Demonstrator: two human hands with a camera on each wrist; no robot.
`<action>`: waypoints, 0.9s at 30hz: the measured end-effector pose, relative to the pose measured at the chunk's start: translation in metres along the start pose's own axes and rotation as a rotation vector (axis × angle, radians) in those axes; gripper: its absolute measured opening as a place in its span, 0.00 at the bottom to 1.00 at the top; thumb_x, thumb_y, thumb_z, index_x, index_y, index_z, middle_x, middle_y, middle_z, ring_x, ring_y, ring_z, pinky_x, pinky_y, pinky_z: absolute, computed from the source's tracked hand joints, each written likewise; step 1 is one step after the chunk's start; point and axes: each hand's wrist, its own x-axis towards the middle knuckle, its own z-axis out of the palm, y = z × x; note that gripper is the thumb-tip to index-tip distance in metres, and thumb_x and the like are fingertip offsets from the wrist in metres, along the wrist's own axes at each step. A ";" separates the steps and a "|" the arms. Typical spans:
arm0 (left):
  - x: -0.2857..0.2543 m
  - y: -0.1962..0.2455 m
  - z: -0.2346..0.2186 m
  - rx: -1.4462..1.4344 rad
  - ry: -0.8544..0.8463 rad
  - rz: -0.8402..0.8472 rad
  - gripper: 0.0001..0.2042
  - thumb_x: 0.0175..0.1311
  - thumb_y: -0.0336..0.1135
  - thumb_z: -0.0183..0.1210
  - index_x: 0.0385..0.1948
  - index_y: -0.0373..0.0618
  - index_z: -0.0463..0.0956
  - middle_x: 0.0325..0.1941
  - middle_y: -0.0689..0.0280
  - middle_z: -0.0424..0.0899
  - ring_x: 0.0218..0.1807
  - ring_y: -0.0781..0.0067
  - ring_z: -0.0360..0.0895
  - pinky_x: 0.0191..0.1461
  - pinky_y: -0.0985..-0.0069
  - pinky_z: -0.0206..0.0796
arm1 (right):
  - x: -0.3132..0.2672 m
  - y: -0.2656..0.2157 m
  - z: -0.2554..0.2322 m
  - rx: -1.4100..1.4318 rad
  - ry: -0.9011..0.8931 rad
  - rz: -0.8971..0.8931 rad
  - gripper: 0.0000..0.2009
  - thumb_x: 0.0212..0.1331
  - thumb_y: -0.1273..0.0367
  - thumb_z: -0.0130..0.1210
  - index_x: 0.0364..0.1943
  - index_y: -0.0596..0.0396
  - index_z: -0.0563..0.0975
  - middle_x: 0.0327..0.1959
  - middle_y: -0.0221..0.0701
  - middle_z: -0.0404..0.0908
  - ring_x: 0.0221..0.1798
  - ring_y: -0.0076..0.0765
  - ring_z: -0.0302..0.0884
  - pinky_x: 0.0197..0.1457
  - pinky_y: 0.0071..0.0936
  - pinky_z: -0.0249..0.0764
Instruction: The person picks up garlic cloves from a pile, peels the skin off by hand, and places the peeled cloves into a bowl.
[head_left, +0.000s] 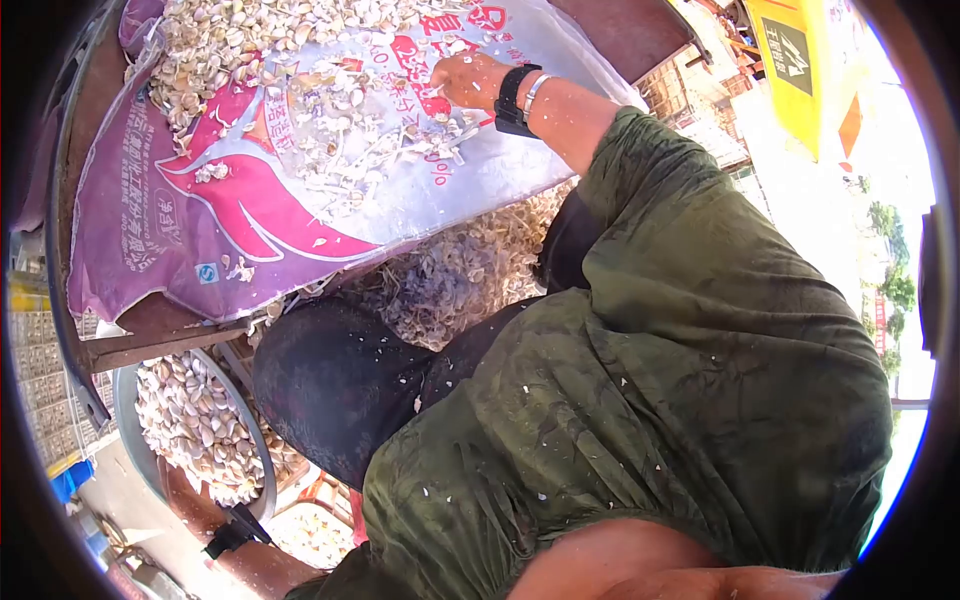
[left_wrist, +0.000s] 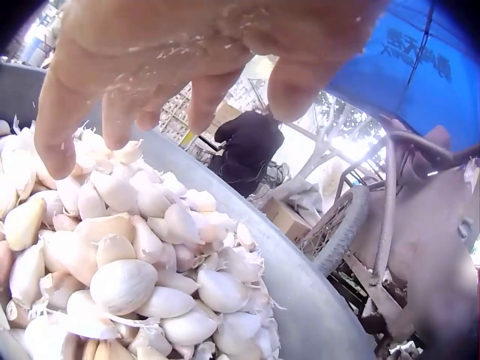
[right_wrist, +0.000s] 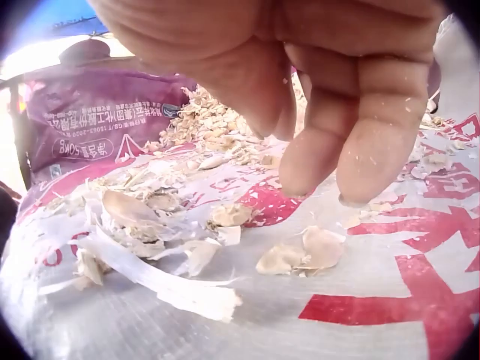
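My left hand is over a heap of garlic cloves, its fingers loosely spread and pointing down, one fingertip right at the cloves. The cloves fill a grey basin, which stands low at the left in the head view. Over a flattened purple and white printed sack, my right hand hangs with relaxed, bent fingers. Nothing shows between those fingers; the thumb is mostly hidden in the right wrist view. Dry garlic skins and stem bits lie on the sack below it.
A large pile of garlic cloves covers the sack's far side. Under the sack's near edge, a heap of garlic skins lies by my knees. Another container of cloves stands beside the basin. A wheel is beyond the basin.
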 end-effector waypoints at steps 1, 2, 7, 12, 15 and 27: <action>-0.004 -0.001 0.002 -0.021 -0.075 0.063 0.31 0.65 0.54 0.47 0.68 0.51 0.60 0.74 0.56 0.56 0.75 0.53 0.51 0.71 0.46 0.42 | 0.004 -0.003 0.004 -0.039 -0.064 0.021 0.09 0.56 0.70 0.53 0.39 0.54 0.80 0.40 0.41 0.83 0.44 0.47 0.81 0.48 0.39 0.75; -0.020 0.010 0.014 -0.041 -0.150 0.127 0.30 0.67 0.51 0.47 0.67 0.46 0.61 0.72 0.55 0.59 0.73 0.53 0.56 0.71 0.50 0.44 | 0.006 -0.007 0.006 -0.077 -0.127 0.042 0.10 0.56 0.69 0.53 0.40 0.54 0.80 0.41 0.41 0.83 0.45 0.47 0.81 0.49 0.40 0.75; -0.108 0.078 0.092 0.026 -0.187 0.126 0.19 0.70 0.44 0.49 0.51 0.38 0.74 0.32 0.65 0.79 0.25 0.79 0.71 0.25 0.82 0.57 | -0.001 -0.050 -0.005 0.407 -0.162 0.251 0.24 0.63 0.50 0.47 0.52 0.51 0.78 0.53 0.42 0.78 0.57 0.49 0.74 0.60 0.41 0.69; -0.178 0.151 0.186 -0.253 -0.666 0.246 0.15 0.68 0.37 0.51 0.45 0.34 0.76 0.31 0.61 0.81 0.22 0.79 0.71 0.25 0.84 0.57 | -0.004 -0.115 -0.015 0.076 -0.276 -0.117 0.23 0.69 0.46 0.37 0.64 0.32 0.69 0.69 0.38 0.62 0.62 0.57 0.69 0.66 0.44 0.66; -0.187 0.186 0.245 -0.222 -0.863 0.247 0.14 0.68 0.36 0.51 0.45 0.33 0.76 0.31 0.61 0.82 0.22 0.78 0.73 0.25 0.84 0.58 | 0.003 -0.142 -0.002 0.155 -0.263 -0.128 0.32 0.64 0.43 0.42 0.66 0.44 0.64 0.61 0.53 0.66 0.59 0.58 0.72 0.62 0.46 0.69; -0.168 0.136 0.374 -0.276 -0.968 -0.013 0.12 0.66 0.35 0.52 0.42 0.34 0.74 0.29 0.62 0.78 0.23 0.78 0.71 0.22 0.83 0.58 | -0.108 -0.155 -0.012 0.155 -0.620 -0.482 0.26 0.47 0.58 0.64 0.51 0.52 0.75 0.38 0.43 0.80 0.42 0.55 0.79 0.45 0.49 0.74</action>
